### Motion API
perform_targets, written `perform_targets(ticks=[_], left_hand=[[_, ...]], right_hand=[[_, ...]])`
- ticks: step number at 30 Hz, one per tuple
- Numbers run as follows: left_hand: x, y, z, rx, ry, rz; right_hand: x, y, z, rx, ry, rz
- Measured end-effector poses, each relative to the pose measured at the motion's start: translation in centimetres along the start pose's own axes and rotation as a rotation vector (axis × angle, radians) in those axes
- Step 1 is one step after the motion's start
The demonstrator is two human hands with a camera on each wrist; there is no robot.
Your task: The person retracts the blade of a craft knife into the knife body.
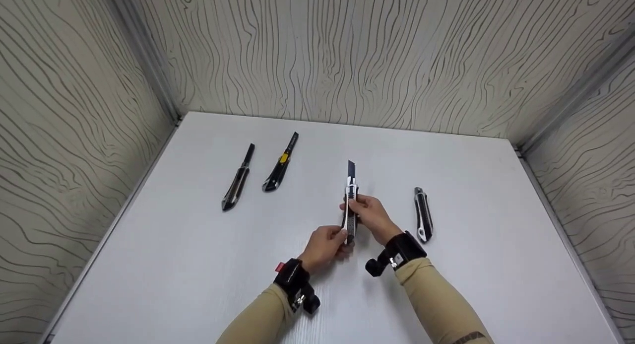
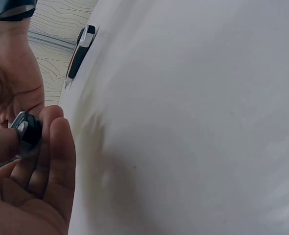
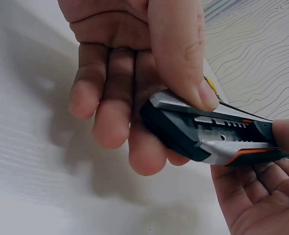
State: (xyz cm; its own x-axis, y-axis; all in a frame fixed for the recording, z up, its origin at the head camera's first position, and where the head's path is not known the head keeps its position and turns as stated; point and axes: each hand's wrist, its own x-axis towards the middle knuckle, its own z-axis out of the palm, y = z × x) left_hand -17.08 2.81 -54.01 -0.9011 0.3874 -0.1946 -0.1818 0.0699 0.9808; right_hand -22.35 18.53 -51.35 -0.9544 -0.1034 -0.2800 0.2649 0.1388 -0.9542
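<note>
The right hand [image 1: 373, 216] is gripping the upper body of a utility knife [image 1: 350, 205], thumb pressing on its spine and fingers curling beneath; the left hand [image 1: 325, 247] is pinching the knife's rear end between thumb and fingertips; the knife is hovering above the middle of the white worktop [image 1: 198, 264], its dark blade pointing away toward the back wall; the right wrist view is showing the grey-and-orange handle and slider slot, which the head view is too small to show; the left wrist view is showing only the butt end; three more knives are lying well apart: a black one [image 1: 238, 179], a yellow-marked one [image 1: 281, 163], a grey one [image 1: 423, 215]; open worktop is lying near the front edge.
</note>
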Motion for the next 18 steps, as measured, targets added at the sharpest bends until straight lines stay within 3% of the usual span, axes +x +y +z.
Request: perform_targets(ticks=[9, 18], left_hand=[[-0.06, 0.05, -0.13, -0.017, 0.010, 0.007], [-0.08, -0.10, -0.15, -0.065, 0.017, 0.000]], right_hand=[[0.08, 0.09, 0.04, 0.022, -0.034, -0.028], [0.26, -0.17, -0.22, 0.017, -0.012, -0.026]])
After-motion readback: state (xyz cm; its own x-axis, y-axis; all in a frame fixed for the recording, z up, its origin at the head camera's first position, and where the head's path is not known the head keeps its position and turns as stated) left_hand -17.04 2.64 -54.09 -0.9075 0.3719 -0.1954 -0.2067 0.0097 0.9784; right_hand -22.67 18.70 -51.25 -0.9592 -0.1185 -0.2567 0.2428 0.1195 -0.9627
